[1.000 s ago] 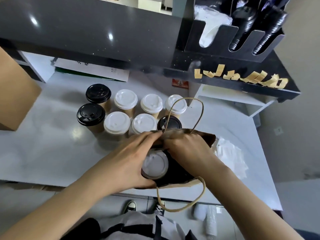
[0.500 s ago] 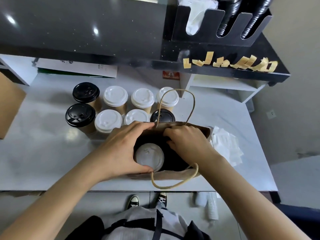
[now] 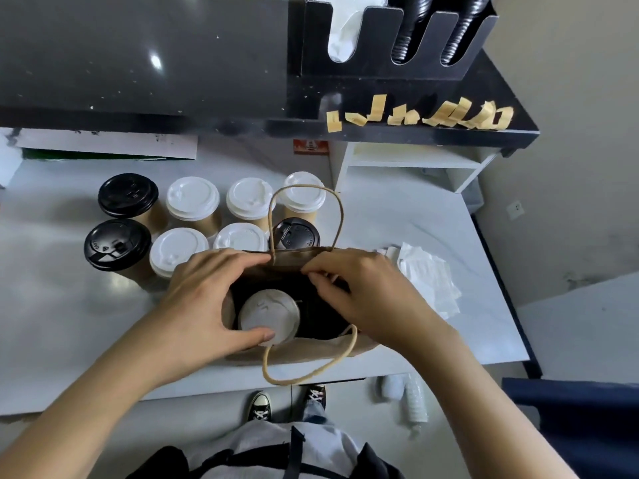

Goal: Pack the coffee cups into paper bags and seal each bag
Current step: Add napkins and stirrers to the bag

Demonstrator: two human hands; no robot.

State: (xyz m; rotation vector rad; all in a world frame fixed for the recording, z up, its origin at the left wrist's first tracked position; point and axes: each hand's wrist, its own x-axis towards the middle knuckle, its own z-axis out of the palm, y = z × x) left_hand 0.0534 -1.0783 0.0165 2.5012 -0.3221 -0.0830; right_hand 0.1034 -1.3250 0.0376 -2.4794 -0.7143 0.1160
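A brown paper bag (image 3: 311,347) stands open at the near edge of the white counter (image 3: 62,305). A white-lidded coffee cup (image 3: 268,316) sits in its left half; the right half looks dark. My left hand (image 3: 204,299) spans the bag's mouth, fingers on the far rim and thumb at the near rim beside the cup's lid. My right hand (image 3: 363,292) pinches the far rim near the upright handle (image 3: 340,216). Behind the bag stand several more cups, white-lidded (image 3: 192,198) and black-lidded (image 3: 117,245).
Strips of tan tape (image 3: 446,114) hang along the black shelf's front edge. A black holder (image 3: 380,67) with lids and napkins stands on that shelf. White napkins (image 3: 428,278) lie right of the bag. A white shelf unit (image 3: 415,164) stands at the back right.
Both hands have stayed on the bag's mouth. My right fingers have shifted to pinch the far rim. My head has moved, so the scene sits lower and closer.
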